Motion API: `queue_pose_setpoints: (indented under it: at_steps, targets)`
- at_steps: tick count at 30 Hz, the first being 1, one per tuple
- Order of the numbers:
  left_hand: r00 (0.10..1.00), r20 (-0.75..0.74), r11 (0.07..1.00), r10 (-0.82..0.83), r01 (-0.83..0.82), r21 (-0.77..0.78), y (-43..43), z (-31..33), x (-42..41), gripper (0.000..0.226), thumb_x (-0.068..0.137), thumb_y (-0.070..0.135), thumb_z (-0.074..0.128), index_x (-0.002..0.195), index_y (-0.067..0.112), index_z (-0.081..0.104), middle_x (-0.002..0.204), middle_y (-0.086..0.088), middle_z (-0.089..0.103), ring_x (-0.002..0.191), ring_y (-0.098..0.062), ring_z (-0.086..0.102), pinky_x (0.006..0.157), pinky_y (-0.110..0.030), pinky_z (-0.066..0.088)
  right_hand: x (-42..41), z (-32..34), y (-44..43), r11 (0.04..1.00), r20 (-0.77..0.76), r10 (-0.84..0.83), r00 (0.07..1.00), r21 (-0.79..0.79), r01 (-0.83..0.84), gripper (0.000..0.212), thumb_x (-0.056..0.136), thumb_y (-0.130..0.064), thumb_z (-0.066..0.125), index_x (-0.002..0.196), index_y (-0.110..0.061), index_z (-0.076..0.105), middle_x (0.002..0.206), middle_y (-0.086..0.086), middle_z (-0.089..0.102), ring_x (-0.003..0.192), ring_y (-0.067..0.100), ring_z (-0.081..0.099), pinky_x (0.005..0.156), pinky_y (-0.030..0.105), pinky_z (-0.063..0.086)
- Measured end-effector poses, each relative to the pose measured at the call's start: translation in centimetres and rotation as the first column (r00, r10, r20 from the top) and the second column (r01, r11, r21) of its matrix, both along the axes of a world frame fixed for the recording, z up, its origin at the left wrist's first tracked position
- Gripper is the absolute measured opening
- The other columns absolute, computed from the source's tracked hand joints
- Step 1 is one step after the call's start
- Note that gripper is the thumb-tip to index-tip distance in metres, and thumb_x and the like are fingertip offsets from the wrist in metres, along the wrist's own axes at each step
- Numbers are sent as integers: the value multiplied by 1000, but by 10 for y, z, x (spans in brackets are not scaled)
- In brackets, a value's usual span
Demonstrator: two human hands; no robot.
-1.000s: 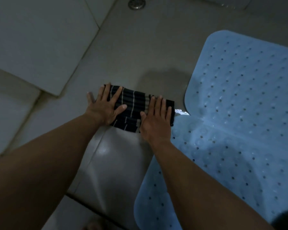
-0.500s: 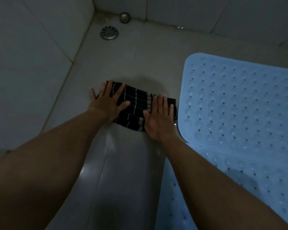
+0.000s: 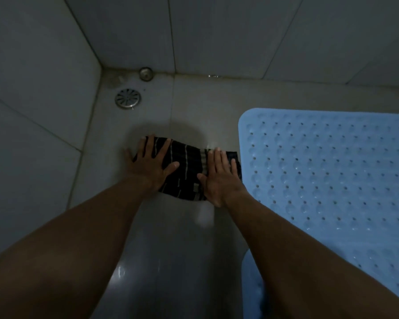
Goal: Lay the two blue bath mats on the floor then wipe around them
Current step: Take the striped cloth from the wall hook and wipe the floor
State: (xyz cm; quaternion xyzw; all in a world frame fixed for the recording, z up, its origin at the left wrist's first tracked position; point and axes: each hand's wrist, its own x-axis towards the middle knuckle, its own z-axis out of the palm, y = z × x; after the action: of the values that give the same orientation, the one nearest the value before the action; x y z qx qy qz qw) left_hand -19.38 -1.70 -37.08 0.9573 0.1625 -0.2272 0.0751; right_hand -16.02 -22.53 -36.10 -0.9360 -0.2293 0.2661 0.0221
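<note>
Broadly, by size, as found:

Floor (image 3: 175, 261): grey tile, glossy and seemingly wet near the bottom edge, meeting tiled walls at a far left corner. It carries everything below.

Upper bath mat (image 3: 332, 176): pale blue, perforated, lying flat along the floor's right side, its rounded far-left corner short of the back wall. Flat placement suggests the laying step is done for this one.

Second bath mat (image 3: 251, 284): blue, only a strip visible at the lower right edge, largely hidden by the right forearm; whether it overlaps the first I cannot tell.

Cloth (image 3: 189, 171): dark with pale stripes, folded into a pad, on bare floor just beside the upper mat's left edge. Folding likely gives a thick wiping face.

Left hand (image 3: 149, 165): flat, fingers spread wide, palm pressing the cloth's left end; gripping nothing.

Right hand (image 3: 219, 178): flat, fingers close together, pressing the cloth's right end next to the mat edge; nothing clasped. Two palms probably spread pressure evenly for wiping along the mat border.

Drain grate (image 3: 127, 99): round, metal, near the far left corner, well apart from the cloth.

Small round metal fitting (image 3: 146, 73): at the back wall's foot, beyond the grate.
</note>
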Motion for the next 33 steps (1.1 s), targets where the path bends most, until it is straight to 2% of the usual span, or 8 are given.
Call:
queue_pose_setpoints:
  at_steps: [6,12,20,29,33]
  targets:
    - [999,53,1000,-5,6,-14,14,-5,45,76,90,76,16,153,46,-13,165,-3,-21,151,-26,-20,117,-64,-6,40,-6,18,1000,25,-25,999,8,25,71,104,-46,15,153,-6,-19,162,15,-21,149,27,-22,121,47,-9]
    - [999,32,1000,-5,6,-31,16,-3,49,76,90,76,15,151,46,-18,164,-3,-26,150,-25,-23,117,-64,-8,49,-11,18,998,90,-33,995,61,28,69,103,-47,9,154,-9,-17,163,14,-19,150,25,-20,122,46,-9]
    - [1000,-13,999,-18,18,26,18,-4,62,77,88,77,10,151,46,-21,163,-2,-28,150,-26,-24,117,-62,-11,56,-13,16,993,106,-55,993,107,44,68,103,-49,9,154,-11,-16,164,10,-18,150,22,-20,122,43,-11]
    - [990,111,995,-84,76,67,27,-8,122,77,88,75,5,155,41,-14,164,-6,-22,150,-28,-22,117,-59,-15,132,-20,24,991,152,-31,988,133,10,68,103,-49,7,155,-10,-12,164,10,-14,150,22,-17,120,39,-13]
    - [983,114,983,-147,133,124,33,-5,150,65,96,65,1,154,40,-14,164,-7,-23,149,-29,-26,116,-62,-15,155,-19,27,988,138,-57,989,152,36,67,104,-46,8,156,-9,-10,165,11,-12,151,22,-15,121,40,-12]
